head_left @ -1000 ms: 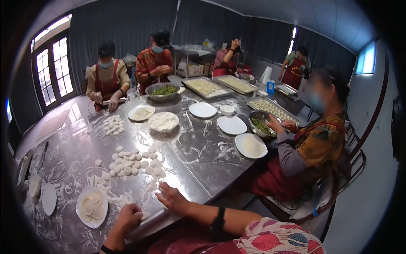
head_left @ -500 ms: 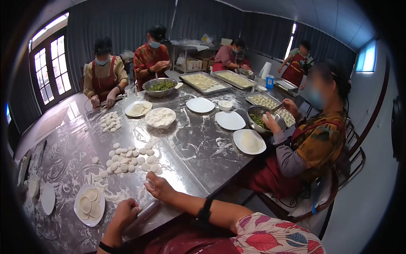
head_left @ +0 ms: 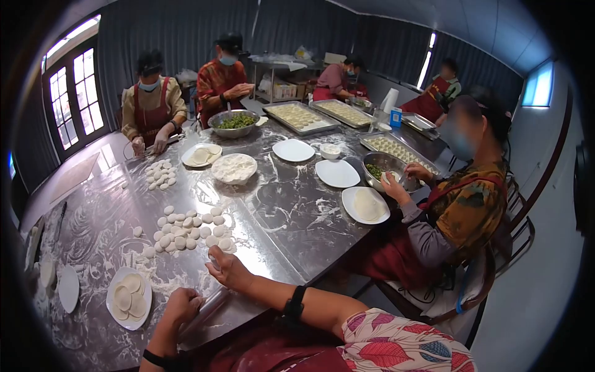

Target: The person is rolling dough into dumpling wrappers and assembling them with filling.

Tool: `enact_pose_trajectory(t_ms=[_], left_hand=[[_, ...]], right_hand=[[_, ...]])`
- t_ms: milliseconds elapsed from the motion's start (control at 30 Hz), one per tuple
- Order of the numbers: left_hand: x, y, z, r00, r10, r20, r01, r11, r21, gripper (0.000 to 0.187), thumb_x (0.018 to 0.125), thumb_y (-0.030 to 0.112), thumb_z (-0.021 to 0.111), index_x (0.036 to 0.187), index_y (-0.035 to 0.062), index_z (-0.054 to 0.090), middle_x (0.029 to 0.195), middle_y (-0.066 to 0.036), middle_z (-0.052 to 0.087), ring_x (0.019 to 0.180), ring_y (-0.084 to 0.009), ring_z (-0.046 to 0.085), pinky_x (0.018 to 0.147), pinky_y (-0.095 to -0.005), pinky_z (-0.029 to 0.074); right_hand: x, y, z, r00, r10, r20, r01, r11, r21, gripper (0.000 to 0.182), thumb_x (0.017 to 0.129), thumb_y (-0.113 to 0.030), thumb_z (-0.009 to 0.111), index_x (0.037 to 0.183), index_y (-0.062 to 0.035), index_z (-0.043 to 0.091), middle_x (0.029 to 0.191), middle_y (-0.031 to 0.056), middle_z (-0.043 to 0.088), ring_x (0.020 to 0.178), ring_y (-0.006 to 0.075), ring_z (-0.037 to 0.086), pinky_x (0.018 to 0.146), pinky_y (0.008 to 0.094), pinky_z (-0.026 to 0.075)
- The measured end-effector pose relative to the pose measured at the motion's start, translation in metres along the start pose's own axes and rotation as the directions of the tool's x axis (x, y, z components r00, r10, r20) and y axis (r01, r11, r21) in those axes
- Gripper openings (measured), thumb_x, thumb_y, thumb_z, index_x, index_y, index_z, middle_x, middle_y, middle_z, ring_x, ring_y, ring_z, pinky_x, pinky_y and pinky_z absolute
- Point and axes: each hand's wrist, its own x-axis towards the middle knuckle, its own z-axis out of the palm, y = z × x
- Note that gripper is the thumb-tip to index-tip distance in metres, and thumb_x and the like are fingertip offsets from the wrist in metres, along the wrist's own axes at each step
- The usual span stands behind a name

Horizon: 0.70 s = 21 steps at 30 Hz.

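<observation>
Looks from the head of the person, from above the near edge of the metal table [head_left: 282, 208], forward and down across its top. Sees the left hand [head_left: 184, 305] and the right hand [head_left: 228, 270] from above, at close range, in the lower part. Reaches, at middle distance, the trays [head_left: 319, 126] and the bowl of greens [head_left: 227, 128], and then, farther back, the dark curtains [head_left: 173, 56]. Takes in the glass door [head_left: 79, 96] at far left and the small window [head_left: 538, 85] at far right. Catches the co-worker at right [head_left: 468, 201] from the side, rather near. Covers hands and much of the room together in a single view, very wide and round, with strongly curved lines and black corners.
</observation>
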Motion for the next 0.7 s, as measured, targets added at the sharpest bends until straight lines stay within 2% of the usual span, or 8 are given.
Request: enact_pose_trajectory(t_ms=[33,133,167,267,400,500,600,700], left_hand=[[0.001,0.000,0.000,1.000,-0.008,0.020,0.009,0.999,-0.039,0.019,0.073,0.015,0.065,0.082,-0.0018,0.066,0.068,-0.015,0.064,0.062,-0.0212,0.061,0.062,-0.0343,0.048],[0.002,-0.019,0.007,0.999,0.033,0.040,-0.029,0.995,-0.092,0.018,0.072,0.014,0.065,0.082,-0.0016,0.066,0.069,-0.015,0.064,0.063,-0.0206,0.061,0.062,-0.0336,0.048],[0.001,-0.027,0.009,0.998,0.053,0.041,-0.049,0.994,-0.099,0.018,0.071,0.013,0.066,0.082,-0.0016,0.065,0.069,-0.015,0.064,0.063,-0.0204,0.061,0.062,-0.0334,0.048],[-0.011,-0.021,0.004,0.999,-0.035,0.025,0.040,0.974,-0.222,0.018,0.070,0.013,0.065,0.081,-0.0016,0.064,0.070,-0.014,0.063,0.063,-0.0199,0.060,0.062,-0.0329,0.048],[-0.003,-0.014,0.002,0.999,0.017,0.038,-0.017,1.000,0.002,0.018,0.074,0.016,0.064,0.081,-0.0013,0.063,0.069,-0.015,0.062,0.062,-0.0223,0.060,0.063,-0.0338,0.047],[0.005,-0.008,0.004,0.999,0.032,0.039,-0.029,0.997,-0.070,0.020,0.075,0.017,0.063,0.082,-0.0015,0.064,0.069,-0.017,0.063,0.062,-0.0251,0.060,0.063,-0.0350,0.047],[0.003,-0.010,0.006,0.995,0.083,0.050,-0.083,0.997,-0.006,0.019,0.074,0.016,0.063,0.082,-0.0018,0.064,0.069,-0.016,0.062,0.062,-0.0232,0.059,0.062,-0.0346,0.047],[-0.007,-0.011,0.005,0.998,-0.002,0.057,0.008,0.995,-0.103,0.018,0.073,0.014,0.063,0.082,-0.0022,0.062,0.068,-0.015,0.061,0.061,-0.0207,0.058,0.061,-0.0336,0.046]], right_hand=[[-0.001,0.000,0.001,0.999,-0.020,-0.040,0.021,1.000,0.002,0.027,0.083,-0.011,0.059,0.101,-0.0034,0.041,0.078,0.0222,0.057,0.069,0.0407,0.058,0.055,0.0438,0.046],[-0.034,-0.009,-0.022,0.987,0.122,0.103,-0.125,0.992,0.020,0.027,0.082,-0.011,0.060,0.101,-0.0031,0.043,0.080,0.0223,0.057,0.073,0.0400,0.059,0.059,0.0424,0.047],[-0.048,-0.015,-0.027,1.000,0.016,-0.004,-0.016,0.997,0.072,0.028,0.081,-0.011,0.062,0.102,-0.0026,0.045,0.081,0.0220,0.056,0.073,0.0393,0.059,0.059,0.0409,0.047],[-0.063,-0.019,-0.031,0.998,-0.042,-0.041,0.045,0.997,0.068,0.029,0.081,-0.010,0.062,0.103,-0.0020,0.046,0.081,0.0218,0.056,0.070,0.0393,0.059,0.058,0.0403,0.048],[-0.017,0.003,-0.003,0.999,-0.012,-0.051,0.013,1.000,0.027,0.028,0.082,-0.013,0.063,0.100,-0.0040,0.043,0.069,0.0198,0.056,0.062,0.0384,0.059,0.054,0.0411,0.046],[-0.002,0.004,0.003,0.989,-0.097,-0.113,0.098,0.995,0.004,0.027,0.081,-0.013,0.063,0.098,-0.0040,0.043,0.068,0.0203,0.056,0.063,0.0393,0.059,0.053,0.0420,0.046],[-0.036,-0.007,-0.020,0.990,0.110,0.087,-0.113,0.993,0.038,0.029,0.081,-0.012,0.062,0.101,-0.0027,0.043,0.079,0.0222,0.057,0.069,0.0407,0.059,0.058,0.0442,0.046],[-0.058,-0.019,-0.032,0.995,-0.087,-0.049,0.090,0.995,0.048,0.029,0.081,-0.010,0.062,0.102,-0.0004,0.045,0.078,0.0210,0.056,0.068,0.0407,0.059,0.059,0.0437,0.047]])
